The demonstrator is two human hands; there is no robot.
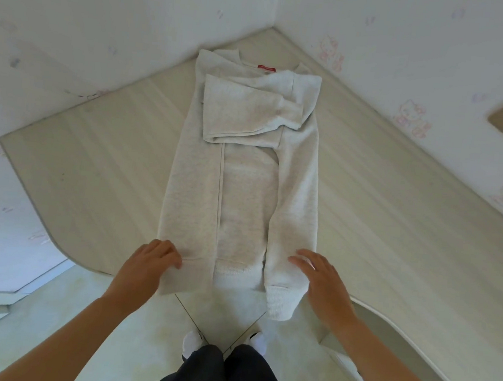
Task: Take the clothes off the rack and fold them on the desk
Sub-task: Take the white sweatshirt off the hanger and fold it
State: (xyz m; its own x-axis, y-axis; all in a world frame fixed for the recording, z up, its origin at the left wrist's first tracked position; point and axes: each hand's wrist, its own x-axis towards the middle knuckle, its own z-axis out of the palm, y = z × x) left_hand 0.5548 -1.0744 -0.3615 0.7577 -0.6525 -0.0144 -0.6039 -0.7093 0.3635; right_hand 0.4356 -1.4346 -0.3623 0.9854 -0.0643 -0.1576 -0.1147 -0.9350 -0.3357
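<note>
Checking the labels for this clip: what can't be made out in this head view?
Red neck label on the sweatshirt: wording too small to read.
Left hand: thumb hidden beneath it, so its grip on the hem is unclear.
Right hand: fingertips blurred, contact with the sleeve unclear.
Clothes rack: outside the head view.

The pale grey sweatshirt (244,189) lies lengthwise on the worktop (399,190) with both sides folded inward and its hem overhanging the near edge. The left hand (149,262) grips the left hem corner. The right hand (320,278), fingers straight, touches the right sleeve near its cuff.
</note>
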